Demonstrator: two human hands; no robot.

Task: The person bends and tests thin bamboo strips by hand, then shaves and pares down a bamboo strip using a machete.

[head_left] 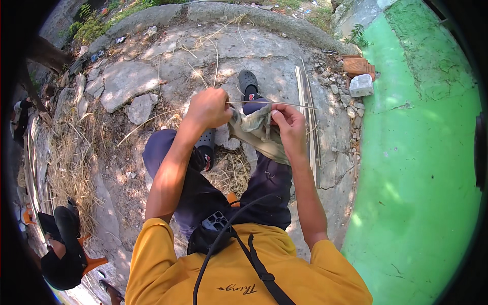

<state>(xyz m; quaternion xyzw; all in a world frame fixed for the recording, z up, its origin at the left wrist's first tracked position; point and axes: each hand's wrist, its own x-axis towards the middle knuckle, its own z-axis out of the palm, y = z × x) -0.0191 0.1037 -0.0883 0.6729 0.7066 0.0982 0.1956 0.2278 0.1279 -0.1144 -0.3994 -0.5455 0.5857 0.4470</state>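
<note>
My left hand (208, 108) is closed in a fist around a thin pale bamboo-like strip (152, 120), whose tail slopes down to the left. Beyond the fist the strip runs on to the right. There my right hand (290, 124) pinches it between thumb and fingertips, and its end sticks out past the fingers. A worn greyish-green cloth (259, 136) hangs between the hands over my right leg; whether the left fist also grips it cannot be made out. Both hands are above my knees.
Several long split strips (308, 122) lie on the cracked concrete to the right, beside a green wall (412, 168). A white block (361, 85) and orange bricks (358, 66) stand near its far end. Dry fibres (71, 173) litter the left side. Another person (63, 249) sits at lower left.
</note>
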